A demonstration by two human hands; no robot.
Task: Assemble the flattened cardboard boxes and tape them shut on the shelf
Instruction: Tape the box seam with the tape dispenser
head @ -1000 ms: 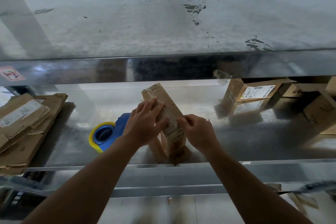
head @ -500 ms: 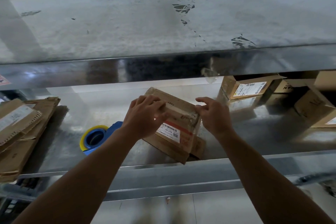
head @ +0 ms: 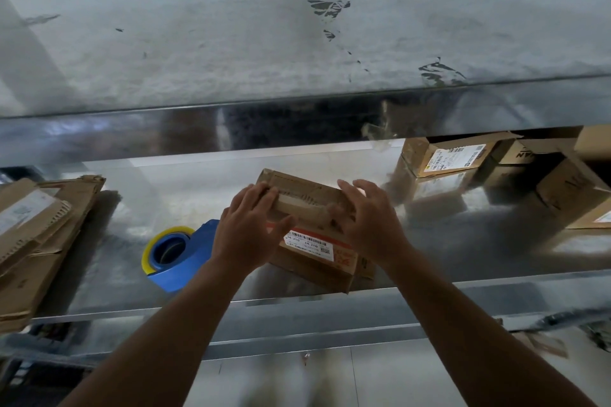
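Centrally, a small brown cardboard box point(head: 314, 205) sits on the lower metal shelf point(head: 463, 261). It is close to the front lip and turned askew to it, so that one lower corner comes almost to the edge. The side facing the camera carries a white barcode label point(head: 307, 243) with a red band along it, and a paler strip runs lengthwise across the box's top. The left hand point(head: 246, 228) lies over the left end of that top. Its fingers point(head: 261, 192) are straight and close together, flat on the cardboard, with the thumb reaching toward the front face. The right hand point(head: 370, 225) is at the right end, its fingers point(head: 353, 187) spread apart and only gently curved above the far corner. The thumb area is blurred, so I cannot tell how firmly that hand bears on the box. Just left of the left wrist a blue tape dispenser point(head: 195, 251) lies on the shelf, its yellow-rimmed roll facing forward. Farther left, at the shelf's end, is a stack of flattened cardboard point(head: 36, 241), some sheets bearing labels and overhanging the front. Well to the right stand assembled boxes point(head: 443, 155), one with a white label, and another box point(head: 575, 198) at the frame's edge. Above everything runs the upper shelf point(head: 264, 53), grey and scuffed with dark marks, its shiny front edge reflecting the boxes.
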